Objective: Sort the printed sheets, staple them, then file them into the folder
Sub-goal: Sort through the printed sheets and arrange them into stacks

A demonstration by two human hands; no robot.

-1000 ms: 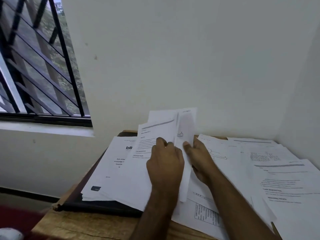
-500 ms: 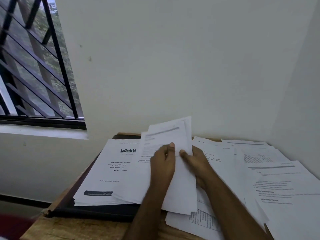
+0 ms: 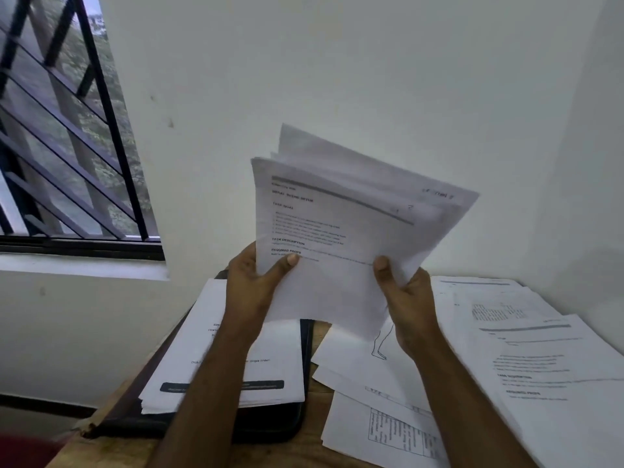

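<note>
Head view: both hands lift a fanned bundle of printed sheets [image 3: 341, 231] above the bench [image 3: 111, 450]. Left hand [image 3: 251, 292] and right hand [image 3: 410, 305] pinch its lower corners, thumbs in front. Below, a paper stack [image 3: 270, 359] covers a dark folder [image 3: 283, 423].

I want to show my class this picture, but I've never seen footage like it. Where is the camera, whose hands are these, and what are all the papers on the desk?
There is no machine here. A person wears a camera on the head, so the view looks forward and down at their own two hands.

The left hand and right hand together hold a fanned bundle of printed sheets up above the desk, thumbs on the front page.

On the wooden desk lies a dark folder with a stack of printed pages on top. To the right, loose sheets are spread out, one with a table printed on it.

A barred window is on the left.
</note>
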